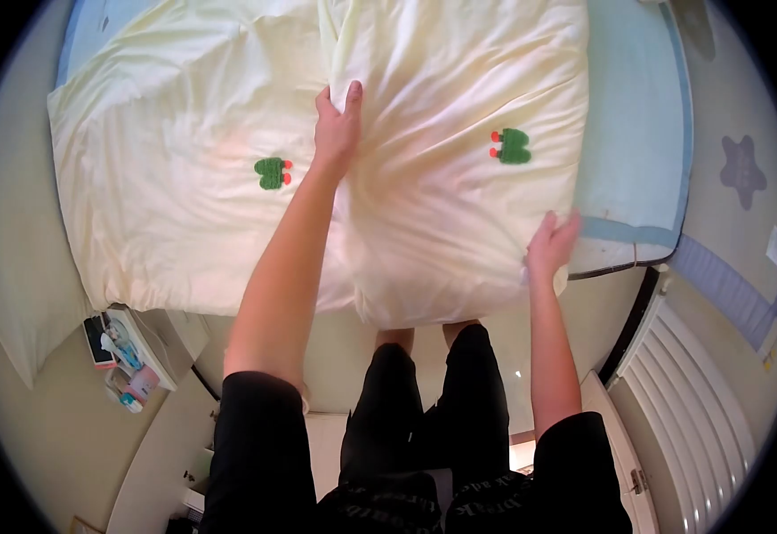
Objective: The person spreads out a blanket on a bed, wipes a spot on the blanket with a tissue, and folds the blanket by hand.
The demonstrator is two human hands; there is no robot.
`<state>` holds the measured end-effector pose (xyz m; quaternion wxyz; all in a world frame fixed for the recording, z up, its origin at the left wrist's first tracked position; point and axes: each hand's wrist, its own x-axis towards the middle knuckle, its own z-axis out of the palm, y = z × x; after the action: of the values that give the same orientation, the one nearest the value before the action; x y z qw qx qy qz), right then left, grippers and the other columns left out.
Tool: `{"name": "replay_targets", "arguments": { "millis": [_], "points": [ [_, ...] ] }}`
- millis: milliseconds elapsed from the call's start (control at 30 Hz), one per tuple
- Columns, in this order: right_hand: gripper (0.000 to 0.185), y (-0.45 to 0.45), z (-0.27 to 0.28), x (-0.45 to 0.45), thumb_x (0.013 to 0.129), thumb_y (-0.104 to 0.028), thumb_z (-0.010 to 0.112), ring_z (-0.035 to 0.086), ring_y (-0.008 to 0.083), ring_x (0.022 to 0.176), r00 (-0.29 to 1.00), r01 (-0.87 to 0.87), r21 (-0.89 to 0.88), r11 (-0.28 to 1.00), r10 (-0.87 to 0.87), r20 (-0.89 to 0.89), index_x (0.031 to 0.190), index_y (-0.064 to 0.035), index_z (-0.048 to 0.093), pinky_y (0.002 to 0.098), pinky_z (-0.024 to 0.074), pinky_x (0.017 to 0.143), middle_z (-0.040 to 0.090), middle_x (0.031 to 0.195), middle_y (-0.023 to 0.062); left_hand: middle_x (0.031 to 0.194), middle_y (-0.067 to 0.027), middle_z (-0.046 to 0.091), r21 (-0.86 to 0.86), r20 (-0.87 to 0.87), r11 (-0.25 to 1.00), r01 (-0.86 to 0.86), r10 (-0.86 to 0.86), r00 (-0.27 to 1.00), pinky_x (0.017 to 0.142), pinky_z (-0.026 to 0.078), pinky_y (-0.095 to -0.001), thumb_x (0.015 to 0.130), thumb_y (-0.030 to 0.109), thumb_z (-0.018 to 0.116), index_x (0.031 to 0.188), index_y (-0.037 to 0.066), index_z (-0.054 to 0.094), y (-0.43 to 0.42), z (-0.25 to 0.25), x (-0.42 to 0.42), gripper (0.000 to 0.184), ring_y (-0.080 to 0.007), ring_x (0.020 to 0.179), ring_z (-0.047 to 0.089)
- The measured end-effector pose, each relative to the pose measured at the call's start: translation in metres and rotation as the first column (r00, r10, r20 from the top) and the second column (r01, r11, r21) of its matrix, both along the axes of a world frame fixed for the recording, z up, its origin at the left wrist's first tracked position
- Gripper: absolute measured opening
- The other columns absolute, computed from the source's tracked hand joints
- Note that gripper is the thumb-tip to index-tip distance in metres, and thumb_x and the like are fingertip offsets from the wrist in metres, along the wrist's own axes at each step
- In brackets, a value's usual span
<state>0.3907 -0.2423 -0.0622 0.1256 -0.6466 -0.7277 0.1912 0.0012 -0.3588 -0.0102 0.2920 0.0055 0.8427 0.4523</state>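
Blue bed point(635, 151): L fingers point(324, 101) clamp quilt point(424, 178), R fingers point(570, 233) @ edge.

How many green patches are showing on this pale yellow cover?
2. One green patch lies left of your left hand; the other green patch is near the right edge, farther up than your right hand. Folds of the cover may hide more.

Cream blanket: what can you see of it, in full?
The cream blanket looks like soft fabric, wrinkled, with two green patches tipped red. It lies across the blue mat, overhanging its near edge, the far part out of frame. The left hand grips a gathered fold; the blurred right hand is at the near right corner.
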Motion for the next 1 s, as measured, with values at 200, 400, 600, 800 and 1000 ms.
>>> {"name": "replay_targets", "arguments": {
  "millis": [200,400,600,800,1000],
  "points": [
    [0.066,0.003,-0.014,-0.003,0.102,-0.046,0.056,0.042,0.0402,0.138,0.957,0.051,0.015,0.999,-0.053,0.284,0.157,-0.0151,0.037,0.0567,0.0285,0.114,0.044,0.151,0.0197,0.106,-0.022,0.07,-0.093,-0.035,0.987,-0.129,0.126,0.991,0.094,0.049,-0.0444,0.108,0.043,0.046,0.118,-0.002,0.067,-0.008,-0.034,-0.041,0.051,-0.0372,0.104,0.066],
    [0.061,-0.038,-0.006,0.006,0.099,-0.034,0.063,0.042,0.042,0.136,0.978,-0.176,0.182,0.968,0.151,0.144,0.15,-0.0075,0.043,0.0561,0.0297,0.113,0.046,0.148,0.0205,0.106,-0.0153,0.073,-0.101,-0.004,0.994,0.043,-0.043,0.999,0.093,0.049,-0.0399,0.105,0.041,0.05,0.13,0.003,0.066,-0.008,-0.059,-0.092,0.048,-0.0288,0.101,0.067],
    [0.062,-0.215,0.043,-0.028,0.088,-0.03,0.074,0.048,0.0405,0.126,0.822,-0.563,-0.045,0.825,0.553,-0.14,0.141,-0.0072,0.053,0.059,0.0363,0.107,0.052,0.132,0.0205,0.135,-0.0156,0.064,0.052,-0.051,0.985,0.164,-0.161,0.986,0.1,0.048,-0.0398,0.1,0.044,0.059,0.156,0.008,0.043,0.05,-0.012,-0.131,0.069,-0.0272,0.121,0.06],
    [0.075,-0.291,0.074,-0.141,0.077,-0.041,0.083,0.044,0.0411,0.126,0.857,-0.515,-0.264,0.816,0.486,-0.172,0.139,-0.0104,0.054,0.0617,0.0339,0.108,0.047,0.134,0.0181,0.145,-0.0148,0.056,0.1,0.029,0.988,0.114,-0.117,0.993,0.101,0.05,-0.0423,0.098,0.046,0.064,0.156,0.011,0.039,0.119,0.013,-0.158,0.072,-0.0296,0.128,0.057],
    [0.063,-0.338,-0.001,-0.16,0.077,-0.029,0.082,0.044,0.0458,0.125,0.979,-0.172,-0.104,0.98,0.182,0.094,0.132,-0.012,0.058,0.065,0.0351,0.104,0.048,0.133,0.0178,0.145,-0.0129,0.055,0.103,0.047,0.977,0.186,-0.192,0.98,0.092,0.056,-0.0448,0.102,0.032,0.061,0.158,0.019,0.033,0.142,0.005,-0.198,0.064,-0.0292,0.12,0.061]
  ]
}}
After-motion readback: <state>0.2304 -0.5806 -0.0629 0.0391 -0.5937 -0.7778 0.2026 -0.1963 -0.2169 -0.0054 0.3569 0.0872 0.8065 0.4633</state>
